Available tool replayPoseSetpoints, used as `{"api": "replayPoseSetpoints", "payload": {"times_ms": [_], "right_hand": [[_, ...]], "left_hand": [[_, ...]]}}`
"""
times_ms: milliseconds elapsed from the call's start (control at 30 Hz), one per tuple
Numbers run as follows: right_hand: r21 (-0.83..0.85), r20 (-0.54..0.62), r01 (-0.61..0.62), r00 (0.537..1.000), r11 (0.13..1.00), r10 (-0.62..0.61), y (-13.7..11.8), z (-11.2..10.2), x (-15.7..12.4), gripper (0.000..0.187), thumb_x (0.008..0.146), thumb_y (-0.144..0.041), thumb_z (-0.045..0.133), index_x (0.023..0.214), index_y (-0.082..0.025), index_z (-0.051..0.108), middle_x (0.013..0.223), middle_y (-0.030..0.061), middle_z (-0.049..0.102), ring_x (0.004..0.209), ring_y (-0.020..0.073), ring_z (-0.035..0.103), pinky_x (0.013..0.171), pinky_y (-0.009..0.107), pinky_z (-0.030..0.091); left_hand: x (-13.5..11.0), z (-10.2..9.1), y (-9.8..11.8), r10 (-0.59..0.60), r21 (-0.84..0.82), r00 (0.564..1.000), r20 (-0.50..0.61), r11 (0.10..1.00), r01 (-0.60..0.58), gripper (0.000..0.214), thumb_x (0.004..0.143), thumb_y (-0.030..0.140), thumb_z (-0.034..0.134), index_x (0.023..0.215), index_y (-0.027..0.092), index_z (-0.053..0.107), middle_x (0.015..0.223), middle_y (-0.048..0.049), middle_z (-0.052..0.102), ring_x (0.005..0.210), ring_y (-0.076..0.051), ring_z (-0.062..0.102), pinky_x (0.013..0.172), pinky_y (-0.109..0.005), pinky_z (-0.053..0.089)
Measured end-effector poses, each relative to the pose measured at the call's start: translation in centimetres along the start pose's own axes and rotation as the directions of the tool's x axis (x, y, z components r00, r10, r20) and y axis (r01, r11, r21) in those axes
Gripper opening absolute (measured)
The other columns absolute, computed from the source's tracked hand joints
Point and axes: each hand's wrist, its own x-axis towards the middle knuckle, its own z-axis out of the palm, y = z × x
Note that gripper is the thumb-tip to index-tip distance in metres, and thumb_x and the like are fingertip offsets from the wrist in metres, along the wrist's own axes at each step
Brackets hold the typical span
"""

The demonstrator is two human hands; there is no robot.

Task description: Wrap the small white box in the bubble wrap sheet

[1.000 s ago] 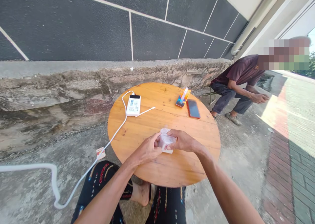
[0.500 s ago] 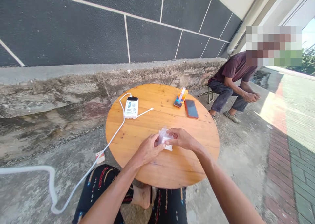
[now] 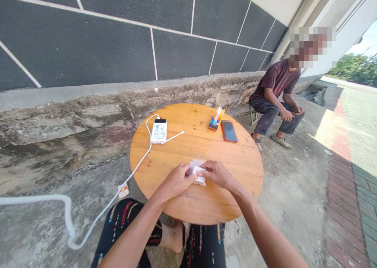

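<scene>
The left hand (image 3: pixel 179 180) and right hand (image 3: pixel 218 175) have their fingers closed on opposite sides of a small clear packet (image 3: pixel 193 166); whether it touches the counter (image 3: pixel 185 148) below, I cannot tell. Open wood runs from the fingers to the side edges, while both forearms cross the near edge. Beyond the fingers, a power bank (image 3: pixel 159 131) lies leftward, a tape roll (image 3: pixel 216 118) and phone (image 3: pixel 229 131) rightward, near the far-right edge.

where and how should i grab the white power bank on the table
Probably pinch the white power bank by its long sides, coming from above the near end: it lies flat, and the white cable meets its far end.
</scene>
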Motion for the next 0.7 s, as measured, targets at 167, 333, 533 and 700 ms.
{"api": "replayPoseSetpoints", "payload": {"times_ms": [167,333,533,700], "right_hand": [[-0.026,-0.017,0.034,0.999,0.999,-0.035,-1.2,1.1,-1.0,0.035,0.089,-0.047,0.053,0.084,-0.017,0.070,0.077,0.0019,0.062,0.068,0.0137,0.055,0.060,0.023,0.036],[-0.033,-0.036,0.019,0.999,0.999,-0.020,-1.7,1.9,-1.3,0.040,0.094,-0.046,0.045,0.077,-0.016,0.066,0.078,0.0026,0.062,0.070,0.0144,0.056,0.062,0.023,0.038],[-0.064,-0.037,0.031,0.999,0.997,-0.034,-1.7,2.0,-1.3,0.039,0.094,-0.044,0.043,0.076,-0.017,0.063,0.077,0.0019,0.061,0.069,0.0145,0.056,0.062,0.024,0.039],[-0.099,-0.139,0.012,0.990,0.995,-0.026,-0.9,1.4,-1.1,0.037,0.096,-0.038,0.038,0.082,-0.017,0.065,0.084,0.0049,0.066,0.075,0.0162,0.059,0.068,0.026,0.043]], "left_hand": [[-1.5,-0.5,0.3,0.017,-0.058,0.999,0.034,0.998,-0.015,0.027,0.086,0.036,0.046,0.080,0.015,0.063,0.076,-0.0017,0.061,0.069,-0.015,0.051,0.062,-0.026,0.036],[-2.0,-0.4,0.3,-0.011,-0.080,1.000,-0.005,0.997,0.010,0.024,0.085,0.033,0.049,0.093,0.016,0.064,0.080,-0.0017,0.062,0.073,-0.016,0.054,0.066,-0.026,0.039],[-2.2,-0.1,0.6,-0.006,-0.116,0.999,-0.037,0.993,0.002,0.032,0.084,0.029,0.049,0.113,0.019,0.060,0.094,-0.0037,0.066,0.084,-0.018,0.057,0.075,-0.027,0.043],[-2.3,0.0,0.7,0.005,-0.069,0.998,-0.056,0.998,-0.009,0.026,0.083,0.029,0.051,0.104,0.019,0.063,0.092,-0.0039,0.066,0.082,-0.018,0.056,0.074,-0.028,0.042]]}}
